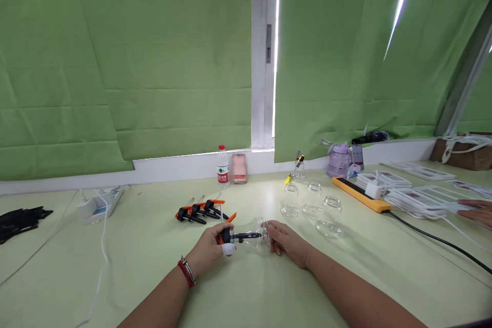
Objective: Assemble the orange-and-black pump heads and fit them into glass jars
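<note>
A clear glass bottle lies sideways between my hands, low over the table. My left hand, with white tape on a finger, is closed around a black spray top with an orange lever at the bottle's left end. The top's black tube reaches inside the bottle. At the other end my right hand grips the bottle, its fingers curled around the glass. Several more black-and-orange spray tops lie beyond my left hand. Clear glass bottles stand upright beyond my right hand.
A water bottle and a pink box stand by the wall. A yellow power strip, a purple jug and white frames are at right. Another person's hand touches the frames. A white power strip lies left.
</note>
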`<action>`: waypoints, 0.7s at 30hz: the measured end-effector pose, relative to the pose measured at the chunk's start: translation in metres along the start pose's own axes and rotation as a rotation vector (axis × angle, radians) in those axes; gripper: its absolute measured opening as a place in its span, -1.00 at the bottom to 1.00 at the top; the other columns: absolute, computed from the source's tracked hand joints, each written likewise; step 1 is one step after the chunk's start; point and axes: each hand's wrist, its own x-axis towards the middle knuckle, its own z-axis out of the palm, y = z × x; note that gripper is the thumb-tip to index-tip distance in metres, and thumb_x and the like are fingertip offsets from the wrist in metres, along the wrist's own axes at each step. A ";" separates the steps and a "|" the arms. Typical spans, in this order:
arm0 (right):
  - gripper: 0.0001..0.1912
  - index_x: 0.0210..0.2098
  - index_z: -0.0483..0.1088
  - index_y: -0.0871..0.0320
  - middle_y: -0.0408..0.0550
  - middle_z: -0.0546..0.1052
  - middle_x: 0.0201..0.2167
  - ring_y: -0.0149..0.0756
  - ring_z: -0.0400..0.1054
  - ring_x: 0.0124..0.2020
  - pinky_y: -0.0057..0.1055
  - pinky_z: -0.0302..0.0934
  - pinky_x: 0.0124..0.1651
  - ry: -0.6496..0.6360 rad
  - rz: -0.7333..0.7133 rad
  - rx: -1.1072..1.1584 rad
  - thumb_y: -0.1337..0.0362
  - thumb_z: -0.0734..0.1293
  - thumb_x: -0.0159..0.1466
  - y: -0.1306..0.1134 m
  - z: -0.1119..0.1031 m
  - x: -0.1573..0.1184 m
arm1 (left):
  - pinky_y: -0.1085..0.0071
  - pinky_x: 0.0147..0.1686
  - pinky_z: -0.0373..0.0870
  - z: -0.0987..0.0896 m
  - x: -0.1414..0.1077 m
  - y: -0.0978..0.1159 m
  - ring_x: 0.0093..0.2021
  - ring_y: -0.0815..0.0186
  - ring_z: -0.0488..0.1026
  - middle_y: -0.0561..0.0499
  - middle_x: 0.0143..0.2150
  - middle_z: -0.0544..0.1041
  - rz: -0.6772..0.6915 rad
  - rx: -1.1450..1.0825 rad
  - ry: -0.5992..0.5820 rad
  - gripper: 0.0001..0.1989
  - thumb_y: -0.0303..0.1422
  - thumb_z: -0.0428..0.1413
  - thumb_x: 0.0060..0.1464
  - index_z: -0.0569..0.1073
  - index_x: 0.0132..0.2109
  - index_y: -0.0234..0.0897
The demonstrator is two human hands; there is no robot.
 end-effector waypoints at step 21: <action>-0.43 0.09 0.23 0.05 -0.05 0.41 -0.19 -0.49 0.23 -0.51 -0.49 0.09 -0.47 -0.015 -0.034 0.026 -0.05 0.29 0.16 -0.004 0.000 -0.005 | 0.40 -0.36 0.33 -0.001 -0.001 0.003 -0.42 0.38 0.35 0.10 -0.39 0.37 0.003 0.006 -0.013 -0.48 -0.41 0.28 -0.28 0.39 -0.07 -0.29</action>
